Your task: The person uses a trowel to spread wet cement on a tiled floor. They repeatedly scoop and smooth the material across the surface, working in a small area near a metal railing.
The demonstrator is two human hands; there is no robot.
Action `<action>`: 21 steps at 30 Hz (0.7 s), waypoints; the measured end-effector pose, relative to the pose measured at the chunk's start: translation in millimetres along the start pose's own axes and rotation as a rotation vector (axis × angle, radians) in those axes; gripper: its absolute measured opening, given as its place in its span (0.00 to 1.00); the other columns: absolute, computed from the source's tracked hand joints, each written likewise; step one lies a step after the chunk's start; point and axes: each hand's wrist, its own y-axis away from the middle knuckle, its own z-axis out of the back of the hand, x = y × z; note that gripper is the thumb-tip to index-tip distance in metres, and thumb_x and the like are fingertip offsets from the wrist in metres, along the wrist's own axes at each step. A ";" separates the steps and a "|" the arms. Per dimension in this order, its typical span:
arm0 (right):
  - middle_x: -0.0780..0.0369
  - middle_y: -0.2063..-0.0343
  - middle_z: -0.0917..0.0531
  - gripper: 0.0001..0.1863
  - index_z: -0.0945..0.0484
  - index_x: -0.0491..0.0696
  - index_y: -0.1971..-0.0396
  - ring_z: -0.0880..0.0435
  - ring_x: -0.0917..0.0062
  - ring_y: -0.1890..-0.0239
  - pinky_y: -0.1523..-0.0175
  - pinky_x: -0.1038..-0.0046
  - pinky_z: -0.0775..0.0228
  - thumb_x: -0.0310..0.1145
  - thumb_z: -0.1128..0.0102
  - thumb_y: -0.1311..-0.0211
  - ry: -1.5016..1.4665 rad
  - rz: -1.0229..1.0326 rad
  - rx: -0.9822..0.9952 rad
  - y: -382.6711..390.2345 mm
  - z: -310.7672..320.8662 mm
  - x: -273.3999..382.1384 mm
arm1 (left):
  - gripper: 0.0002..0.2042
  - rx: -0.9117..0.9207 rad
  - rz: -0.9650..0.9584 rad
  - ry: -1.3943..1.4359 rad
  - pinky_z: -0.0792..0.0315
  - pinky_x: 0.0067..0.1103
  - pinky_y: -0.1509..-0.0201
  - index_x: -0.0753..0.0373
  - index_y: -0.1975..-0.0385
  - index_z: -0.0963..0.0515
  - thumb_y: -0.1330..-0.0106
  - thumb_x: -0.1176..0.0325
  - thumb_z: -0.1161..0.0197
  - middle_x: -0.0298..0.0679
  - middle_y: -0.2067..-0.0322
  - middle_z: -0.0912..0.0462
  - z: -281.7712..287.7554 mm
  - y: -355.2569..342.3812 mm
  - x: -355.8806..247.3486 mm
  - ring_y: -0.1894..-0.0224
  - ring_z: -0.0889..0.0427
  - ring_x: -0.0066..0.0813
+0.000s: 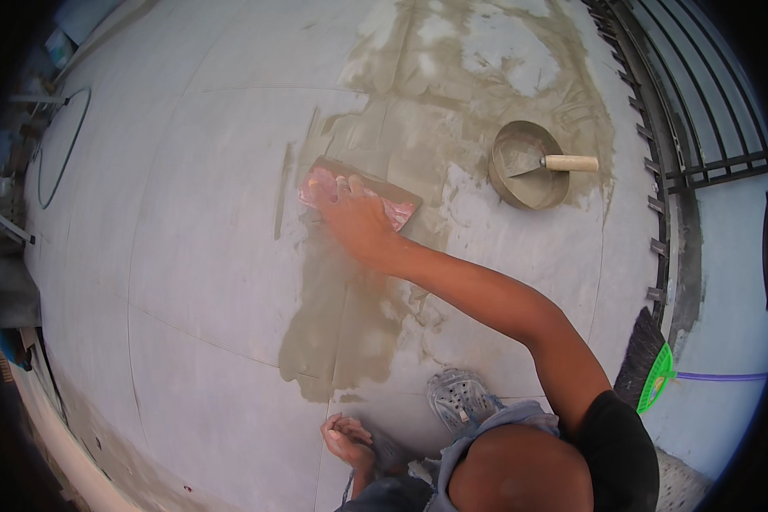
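My right hand [355,218] grips a flat float [398,213], pinkish-red with a grey-brown smeared edge, and presses it on the tiled floor [213,256]. Around and below the float spreads a wet grey-brown layer of grout [337,324], covering the joints between large pale tiles. My left hand [347,440] stays low near my knee, its fingers loosely curled with nothing visible in them. To the right of the float stands a round, mortar-coated pan [505,186]. A trowel [569,163] with a wooden handle lies in it, the handle jutting over the rim.
A dark metal grille [708,94] borders the floor on the right. Below it is a broom [655,367] with dark bristles, a green head and a purple stick. A thin hose [68,162] loops at the far left. My grey clog [461,397] rests beside the grout.
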 end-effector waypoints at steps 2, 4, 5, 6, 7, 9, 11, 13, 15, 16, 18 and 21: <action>0.41 0.41 0.19 0.39 0.35 0.46 0.23 0.21 0.45 0.38 0.49 0.55 0.15 0.23 0.39 0.36 -0.045 -0.129 0.070 -38.3 22.7 -20.4 | 0.34 0.001 -0.025 -0.018 0.32 0.17 0.85 0.71 0.45 0.29 0.18 0.37 0.52 0.43 0.73 0.22 2.6 -2.6 -1.5 0.85 0.27 0.24; 0.42 0.45 0.18 0.38 0.34 0.45 0.25 0.20 0.47 0.40 0.49 0.54 0.17 0.22 0.39 0.37 -0.064 -0.174 0.036 -42.6 32.1 -27.5 | 0.34 -0.003 -0.028 -0.023 0.32 0.16 0.85 0.71 0.46 0.29 0.18 0.37 0.52 0.42 0.73 0.22 5.8 -1.1 -0.5 0.85 0.27 0.24; 0.43 0.50 0.17 0.37 0.32 0.43 0.27 0.20 0.50 0.43 0.50 0.54 0.17 0.22 0.38 0.38 -0.064 -0.152 -0.038 -40.0 31.9 -28.3 | 0.34 -0.010 -0.025 -0.018 0.32 0.16 0.85 0.71 0.46 0.29 0.18 0.37 0.52 0.42 0.73 0.22 6.4 -1.2 0.1 0.85 0.26 0.24; 0.44 0.54 0.16 0.36 0.30 0.42 0.28 0.19 0.53 0.46 0.52 0.54 0.18 0.22 0.37 0.40 -0.063 -0.129 -0.113 -37.1 31.9 -27.6 | 0.34 -0.017 -0.021 -0.012 0.32 0.16 0.85 0.71 0.46 0.28 0.18 0.37 0.52 0.42 0.73 0.21 6.5 -2.2 0.5 0.84 0.26 0.24; 0.45 0.53 0.16 0.36 0.30 0.42 0.29 0.19 0.53 0.46 0.52 0.54 0.18 0.22 0.37 0.40 -0.050 -0.112 -0.108 -29.9 31.3 -22.3 | 0.33 -0.018 -0.023 -0.027 0.32 0.16 0.85 0.71 0.46 0.28 0.18 0.37 0.52 0.42 0.73 0.21 7.0 -3.6 0.4 0.84 0.26 0.23; 0.45 0.53 0.16 0.35 0.29 0.42 0.29 0.20 0.52 0.46 0.53 0.56 0.17 0.22 0.37 0.39 -0.023 -0.079 -0.090 -8.8 30.2 -10.2 | 0.33 -0.020 -0.020 -0.058 0.32 0.16 0.85 0.70 0.46 0.28 0.18 0.37 0.52 0.43 0.73 0.21 5.9 -2.7 -3.5 0.84 0.26 0.23; 0.45 0.53 0.16 0.34 0.29 0.42 0.29 0.19 0.51 0.46 0.53 0.55 0.17 0.23 0.37 0.39 0.009 -0.070 -0.077 -3.4 24.0 -14.7 | 0.33 -0.008 -0.020 -0.069 0.32 0.16 0.85 0.70 0.47 0.28 0.18 0.37 0.52 0.43 0.73 0.21 6.5 -3.0 -3.4 0.84 0.26 0.23; 0.44 0.49 0.17 0.35 0.30 0.44 0.28 0.19 0.48 0.44 0.52 0.52 0.17 0.22 0.39 0.38 -0.006 -0.108 -0.020 -5.9 22.3 -25.7 | 0.33 0.005 -0.020 -0.074 0.32 0.16 0.85 0.70 0.47 0.27 0.18 0.37 0.53 0.43 0.72 0.21 7.8 -2.0 -1.4 0.84 0.26 0.23; 0.42 0.41 0.19 0.36 0.32 0.47 0.25 0.20 0.42 0.40 0.49 0.48 0.18 0.20 0.42 0.36 -0.062 -0.198 0.081 -33.2 31.0 -54.5 | 0.33 0.026 -0.018 -0.068 0.32 0.17 0.85 0.70 0.47 0.27 0.18 0.37 0.53 0.43 0.72 0.21 10.0 -1.6 3.4 0.84 0.26 0.24; 0.43 0.41 0.19 0.36 0.32 0.47 0.25 0.20 0.42 0.40 0.49 0.48 0.18 0.20 0.43 0.36 -0.050 -0.210 0.074 -47.4 34.6 -69.9 | 0.33 0.023 -0.017 -0.073 0.32 0.17 0.84 0.70 0.47 0.27 0.18 0.37 0.54 0.43 0.72 0.21 7.5 -1.0 2.6 0.84 0.26 0.24; 0.44 0.41 0.18 0.35 0.31 0.46 0.26 0.20 0.43 0.40 0.49 0.48 0.18 0.20 0.43 0.35 -0.031 -0.227 0.066 -69.1 42.0 -85.9 | 0.33 0.005 -0.012 -0.086 0.32 0.17 0.84 0.70 0.47 0.27 0.18 0.37 0.55 0.43 0.72 0.20 4.8 -0.2 1.6 0.84 0.26 0.23; 0.43 0.48 0.16 0.33 0.29 0.45 0.28 0.18 0.44 0.44 0.51 0.51 0.16 0.22 0.41 0.36 0.050 -0.083 -0.134 -48.7 41.2 -86.1 | 0.34 0.007 0.003 -0.078 0.31 0.17 0.84 0.71 0.47 0.27 0.18 0.37 0.55 0.43 0.72 0.20 0.7 2.6 -0.1 0.84 0.26 0.23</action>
